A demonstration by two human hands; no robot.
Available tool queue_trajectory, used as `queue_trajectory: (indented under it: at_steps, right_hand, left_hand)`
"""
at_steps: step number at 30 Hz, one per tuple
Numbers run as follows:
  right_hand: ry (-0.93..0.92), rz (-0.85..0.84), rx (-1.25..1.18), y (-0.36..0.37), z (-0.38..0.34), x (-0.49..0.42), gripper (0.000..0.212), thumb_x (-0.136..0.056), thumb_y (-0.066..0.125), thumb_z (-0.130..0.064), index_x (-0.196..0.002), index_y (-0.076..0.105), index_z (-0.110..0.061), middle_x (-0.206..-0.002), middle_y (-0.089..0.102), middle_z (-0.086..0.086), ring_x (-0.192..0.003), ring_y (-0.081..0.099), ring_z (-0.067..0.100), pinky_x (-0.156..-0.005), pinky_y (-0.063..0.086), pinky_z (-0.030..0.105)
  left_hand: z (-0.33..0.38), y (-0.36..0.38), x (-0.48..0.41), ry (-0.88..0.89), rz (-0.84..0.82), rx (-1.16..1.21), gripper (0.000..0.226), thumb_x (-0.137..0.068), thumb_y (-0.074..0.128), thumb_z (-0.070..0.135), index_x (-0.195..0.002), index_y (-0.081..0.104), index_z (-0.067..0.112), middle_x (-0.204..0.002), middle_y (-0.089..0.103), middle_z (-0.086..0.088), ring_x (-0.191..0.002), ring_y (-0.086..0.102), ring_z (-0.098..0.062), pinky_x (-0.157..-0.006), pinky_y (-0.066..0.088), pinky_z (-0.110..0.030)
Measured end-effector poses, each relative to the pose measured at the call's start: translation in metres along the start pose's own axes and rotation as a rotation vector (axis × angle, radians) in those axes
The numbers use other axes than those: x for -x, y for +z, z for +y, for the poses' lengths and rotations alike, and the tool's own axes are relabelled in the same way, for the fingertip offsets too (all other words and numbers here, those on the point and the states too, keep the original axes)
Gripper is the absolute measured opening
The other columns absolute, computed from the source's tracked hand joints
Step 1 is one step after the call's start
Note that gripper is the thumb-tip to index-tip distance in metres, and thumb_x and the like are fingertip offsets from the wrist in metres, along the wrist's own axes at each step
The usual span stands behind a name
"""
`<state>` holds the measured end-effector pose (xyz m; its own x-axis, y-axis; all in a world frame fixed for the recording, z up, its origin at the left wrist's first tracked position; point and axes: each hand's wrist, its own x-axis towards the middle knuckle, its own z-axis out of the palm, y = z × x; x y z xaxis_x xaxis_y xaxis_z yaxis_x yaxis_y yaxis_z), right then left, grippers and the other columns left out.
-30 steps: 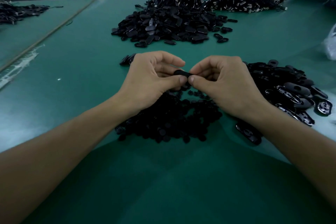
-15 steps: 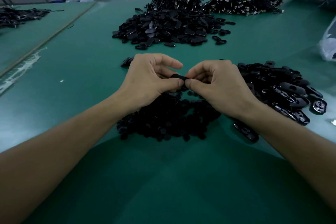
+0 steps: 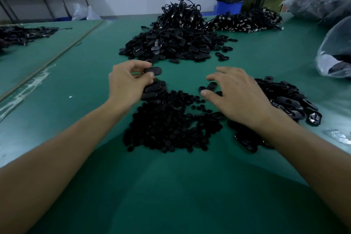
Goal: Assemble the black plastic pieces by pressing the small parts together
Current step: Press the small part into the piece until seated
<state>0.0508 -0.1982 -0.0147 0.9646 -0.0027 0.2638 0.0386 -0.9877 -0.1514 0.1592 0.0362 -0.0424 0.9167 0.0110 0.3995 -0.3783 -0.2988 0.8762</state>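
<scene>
1. Head view: my left hand [image 3: 129, 81] pinches one oval black piece [image 3: 153, 70] between thumb and fingertips, above the green table [image 3: 171, 186] and just over a small stack of like pieces [image 3: 154, 89].
2. My right hand [image 3: 237, 95] is released, fingers spread and holding nothing, over loose pieces at the near edge of the pile of oval shells [image 3: 284, 99].
3. The heap of small round parts [image 3: 167, 125] lies between my forearms, near both hands.
4. Step in hand, as I judge it: put the held piece down on the stack and fetch the next shell. To do it well, I should lower it flat rather than drop it, and lift a single shell clear of its neighbours, hollow side up, before taking one round part.
5. Orientation: the held piece's long axis runs roughly left to right across the view. Its free end points right, toward my other hand, and its broad face is near level.
</scene>
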Motion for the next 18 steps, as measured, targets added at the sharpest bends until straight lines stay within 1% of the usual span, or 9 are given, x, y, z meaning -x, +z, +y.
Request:
queue_trajectory:
  at_steps: [3, 5, 6, 7, 8, 11, 13, 16, 18]
  right_hand:
    - [0.166, -0.047, 0.139, -0.005, 0.014, -0.002, 0.074, -0.094, 0.028, -0.073, -0.144, 0.050, -0.023, -0.161, 0.030, 0.012, -0.149, 0.023, 0.037, -0.122, 0.014, 0.053]
    - [0.298, -0.074, 0.186, -0.008, 0.024, -0.006, 0.088, -0.088, 0.015, -0.082, -0.144, 0.050, -0.023, -0.162, 0.027, 0.013, -0.147, 0.021, 0.044, -0.121, 0.009, 0.058]
    - [0.365, -0.090, 0.206, -0.010, 0.031, -0.008, 0.095, -0.085, 0.010, -0.086, -0.145, 0.049, -0.024, -0.162, 0.026, 0.014, -0.146, 0.021, 0.048, -0.120, 0.008, 0.062]
    - [0.431, -0.109, 0.214, -0.010, 0.038, -0.010, 0.100, -0.082, 0.006, -0.089, -0.146, 0.047, -0.024, -0.162, 0.025, 0.015, -0.146, 0.019, 0.050, -0.118, 0.005, 0.066]
    - [0.499, -0.139, 0.207, -0.010, 0.045, -0.012, 0.104, -0.079, 0.004, -0.092, -0.149, 0.044, -0.026, -0.163, 0.022, 0.016, -0.146, 0.016, 0.052, -0.115, 0.001, 0.070]
    - [0.683, -0.253, 0.144, -0.008, 0.064, -0.012, 0.112, -0.067, 0.002, -0.100, -0.152, 0.034, -0.035, -0.166, 0.013, 0.014, -0.147, 0.006, 0.055, -0.105, -0.004, 0.082]
    - [0.736, -0.287, 0.091, -0.006, 0.074, -0.012, 0.116, -0.060, 0.005, -0.104, -0.153, 0.029, -0.040, -0.165, 0.014, 0.013, -0.147, 0.009, 0.055, -0.103, 0.003, 0.085]
    - [0.720, -0.298, 0.031, -0.004, 0.080, -0.016, 0.118, -0.058, 0.012, -0.106, -0.153, 0.031, -0.038, -0.159, 0.027, 0.018, -0.142, 0.024, 0.053, -0.110, 0.022, 0.073]
    - [0.719, -0.281, 0.033, -0.002, 0.080, -0.016, 0.112, -0.062, 0.016, -0.104, -0.152, 0.033, -0.038, -0.157, 0.030, 0.019, -0.140, 0.027, 0.054, -0.110, 0.026, 0.070]
  left_hand:
    - [-0.016, -0.007, -0.009, -0.020, 0.039, -0.129, 0.029, -0.085, 0.075, 0.005, -0.094, 0.071, 0.033, -0.088, 0.074, 0.011, -0.076, 0.073, -0.003, -0.082, 0.060, -0.025]
    - [-0.023, -0.010, -0.011, 0.021, 0.024, -0.229, 0.023, -0.086, 0.076, 0.008, -0.105, 0.075, 0.022, -0.088, 0.071, 0.011, -0.078, 0.071, 0.000, -0.084, 0.058, -0.019]
    - [-0.025, -0.012, -0.012, 0.052, 0.021, -0.270, 0.023, -0.087, 0.077, 0.011, -0.109, 0.075, 0.017, -0.086, 0.069, 0.013, -0.079, 0.068, 0.002, -0.083, 0.055, -0.012]
    - [-0.026, -0.013, -0.013, 0.081, 0.021, -0.301, 0.024, -0.087, 0.077, 0.014, -0.111, 0.075, 0.014, -0.085, 0.067, 0.015, -0.079, 0.065, 0.005, -0.079, 0.051, -0.005]
    - [-0.027, -0.015, -0.014, 0.102, 0.022, -0.328, 0.025, -0.087, 0.078, 0.017, -0.111, 0.075, 0.014, -0.084, 0.066, 0.015, -0.079, 0.063, 0.007, -0.076, 0.048, -0.002]
    - [-0.027, -0.016, -0.013, 0.127, 0.000, -0.401, 0.025, -0.087, 0.078, 0.025, -0.109, 0.075, 0.014, -0.089, 0.067, 0.009, -0.077, 0.060, 0.006, -0.072, 0.042, -0.003]
    - [-0.030, -0.017, -0.013, 0.127, -0.025, -0.438, 0.024, -0.087, 0.078, 0.026, -0.109, 0.075, 0.015, -0.091, 0.067, 0.008, -0.078, 0.060, 0.001, -0.072, 0.041, -0.006]
    - [-0.032, -0.016, -0.012, 0.096, -0.055, -0.450, 0.025, -0.089, 0.077, 0.028, -0.110, 0.074, 0.016, -0.095, 0.068, 0.007, -0.086, 0.063, -0.011, -0.081, 0.048, -0.021]
    - [-0.032, -0.014, -0.012, 0.092, -0.068, -0.464, 0.023, -0.089, 0.076, 0.029, -0.109, 0.074, 0.018, -0.096, 0.069, 0.007, -0.089, 0.063, -0.012, -0.083, 0.050, -0.027]
